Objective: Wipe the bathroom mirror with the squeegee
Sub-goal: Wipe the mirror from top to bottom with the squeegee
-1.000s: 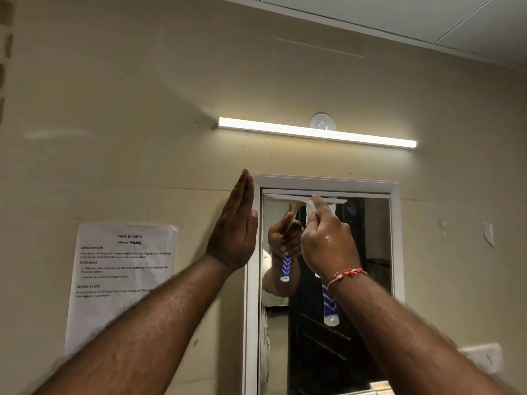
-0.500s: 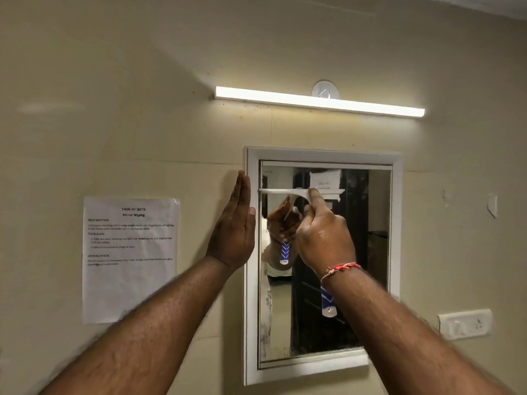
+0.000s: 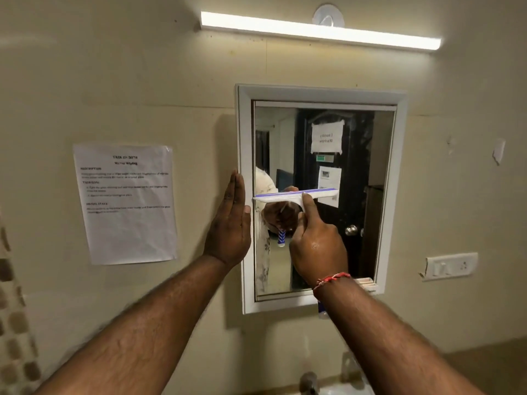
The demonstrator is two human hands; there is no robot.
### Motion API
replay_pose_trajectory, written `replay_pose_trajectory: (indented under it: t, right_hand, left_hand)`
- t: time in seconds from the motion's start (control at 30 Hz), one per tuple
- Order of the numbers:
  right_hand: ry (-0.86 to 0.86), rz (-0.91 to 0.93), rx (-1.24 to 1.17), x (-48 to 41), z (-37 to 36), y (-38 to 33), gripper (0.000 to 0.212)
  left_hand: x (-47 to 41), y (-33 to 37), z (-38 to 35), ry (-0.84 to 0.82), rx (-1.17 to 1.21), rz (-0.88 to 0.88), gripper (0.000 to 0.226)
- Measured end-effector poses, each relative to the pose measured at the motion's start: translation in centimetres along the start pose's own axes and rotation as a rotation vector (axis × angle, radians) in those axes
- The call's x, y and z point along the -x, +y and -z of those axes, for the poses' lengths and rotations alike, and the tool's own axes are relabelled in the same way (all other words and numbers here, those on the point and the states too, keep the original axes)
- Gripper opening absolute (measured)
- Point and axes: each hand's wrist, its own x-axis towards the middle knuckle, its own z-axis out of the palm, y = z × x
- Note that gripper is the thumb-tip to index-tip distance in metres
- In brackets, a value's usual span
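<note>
1. The squeegee has a white head with a violet strip along its upper edge. It lies level against the mirror at about mid-height, reaching from the glass's 9 o'clock edge past the centre.
2. The right hand grasps the handle with curled fingers, the forefinger stretched up to the head. A red thread band circles that wrist, and a blue-and-white handle end shows below it.
3. The left hand is flat, its fingers straight and together, resting against the white frame at 9 o'clock.
4. Around the mirror there is a printed sheet on the wall at 9 o'clock, a lit light bar at 12, a switch plate toward 4 and a tap at 6.
5. The right forearm crosses the frame's lower edge near 6 o'clock. Bare glass lies above the blade, to its right towards 3 o'clock, and below it beside the hand.
</note>
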Motion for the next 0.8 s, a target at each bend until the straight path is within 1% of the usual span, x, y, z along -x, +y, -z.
replay_pose_trajectory:
  t: [0.37, 0.53, 0.63, 0.73, 0.8]
  right_hand:
    - [-0.063, -0.081, 0.026, 7.2, -3.7, 4.9, 0.06]
    - [-0.064, -0.093, 0.067, 9.9, -5.3, 7.1, 0.06]
    - [-0.102, -0.117, 0.087, 11.8, -6.0, 8.3, 0.063]
    - [-0.097, -0.136, 0.099, 12.9, -6.5, 8.7, 0.064]
    - [-0.085, -0.133, 0.095, 13.1, -6.8, 9.0, 0.063]
  left_hand:
    - [6.3, -0.6, -1.8, -0.07, -0.008, 0.068, 0.074]
    - [9.7, -0.8, -2.8, -0.093, -0.014, 0.108, 0.068]
    - [11.6, -0.9, -3.4, -0.101, -0.022, 0.114, 0.068]
    - [13.2, -1.0, -3.8, -0.103, -0.042, 0.125, 0.065]
    - [14.3, -1.1, -4.1, -0.11, -0.027, 0.118, 0.067]
